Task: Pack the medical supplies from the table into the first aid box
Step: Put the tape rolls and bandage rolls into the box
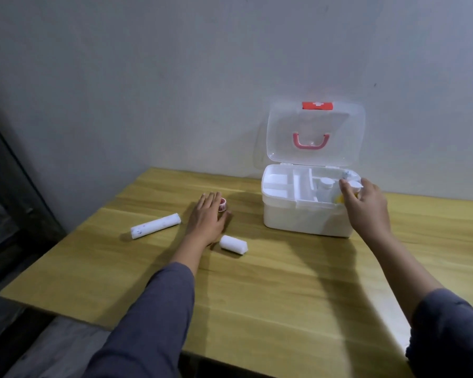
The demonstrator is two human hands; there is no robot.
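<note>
The white first aid box (292, 218) stands open at the back right of the wooden table, its clear lid (314, 132) upright with a pink handle. Inside its right compartment I see a white bottle (326, 185) and something yellow. My right hand (366, 205) is over that compartment, fingers closed on a small white container (355, 184). My left hand (208, 216) lies flat on the table, fingers spread, touching a small red-and-white tape roll (222, 204). A long white roll (155, 225) lies to its left. A short white bandage roll (233, 244) lies just right of my left wrist.
The table (284, 296) stands against a grey wall. Its left edge drops to a dark floor, with a dark frame at far left. The box's left tray compartments (277, 184) hold nothing visible.
</note>
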